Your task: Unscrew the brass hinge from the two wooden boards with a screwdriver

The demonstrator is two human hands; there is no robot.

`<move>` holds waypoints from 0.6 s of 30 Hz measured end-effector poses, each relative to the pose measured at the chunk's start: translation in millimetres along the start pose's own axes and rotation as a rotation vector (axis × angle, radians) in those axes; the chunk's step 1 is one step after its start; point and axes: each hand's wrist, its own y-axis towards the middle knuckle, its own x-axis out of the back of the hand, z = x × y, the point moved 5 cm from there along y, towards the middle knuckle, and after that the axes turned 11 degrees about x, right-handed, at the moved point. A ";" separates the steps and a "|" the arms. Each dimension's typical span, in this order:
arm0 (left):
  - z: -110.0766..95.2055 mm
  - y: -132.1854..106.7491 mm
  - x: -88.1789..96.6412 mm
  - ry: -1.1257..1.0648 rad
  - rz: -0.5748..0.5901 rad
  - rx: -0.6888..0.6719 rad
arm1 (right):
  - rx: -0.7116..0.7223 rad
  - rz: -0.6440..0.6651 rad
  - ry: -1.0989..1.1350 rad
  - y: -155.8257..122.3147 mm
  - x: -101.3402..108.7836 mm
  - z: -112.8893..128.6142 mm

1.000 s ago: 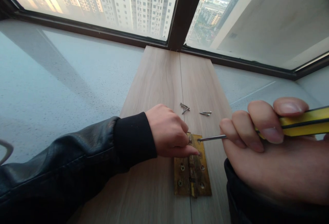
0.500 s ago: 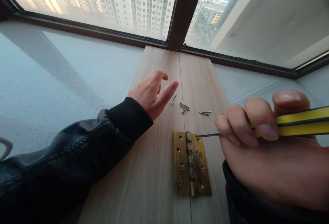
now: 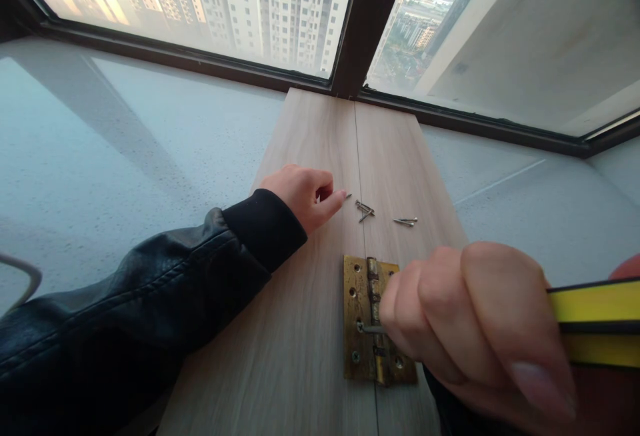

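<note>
My right hand (image 3: 480, 316) is wrapped round a screwdriver with a yellow and black handle (image 3: 595, 319). Its metal tip reaches across the hinge knuckles to a screw (image 3: 361, 327) in the left leaf. The worn brass hinge (image 3: 353, 306) lies open over the seam between two wooden boards; my right hand hides much of its right leaf. My left hand (image 3: 303, 193) rests higher up, its fingers curled in and its thumb at a small loose screw (image 3: 349, 196). Only the screw's end shows past the thumb. Another screw (image 3: 355, 357) sits in the left leaf's lowest hole.
Several loose screws (image 3: 365, 210) lie crossed beyond the hinge, with a further pair (image 3: 406, 222) to the right. The pale wooden boards (image 3: 280, 329) run to a dark window frame (image 3: 350, 29). A speckled white sill (image 3: 150, 129) spreads out on both sides.
My right hand has turned over and moved left, bringing the screwdriver tip from the right leaf to a screw in the left leaf. My left hand has lowered and closed at the loose screw.
</note>
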 end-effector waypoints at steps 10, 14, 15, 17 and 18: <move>-0.9 0.9 -0.8 0.012 0.021 -0.010 | 0.100 0.601 0.102 8.4 -8.1 -5.3; -1.0 0.0 -0.4 0.010 0.025 -0.008 | 0.039 0.470 -0.012 5.9 -7.4 -8.5; -1.1 -0.2 -0.4 0.008 0.025 -0.011 | 0.037 0.447 -0.033 5.6 -9.0 -6.5; -1.5 -0.5 -0.6 0.001 0.028 -0.022 | 0.050 0.436 -0.074 7.1 -11.9 0.5; -1.8 -0.6 -0.8 -0.002 0.030 -0.029 | 0.036 0.456 -0.105 8.0 -12.6 3.7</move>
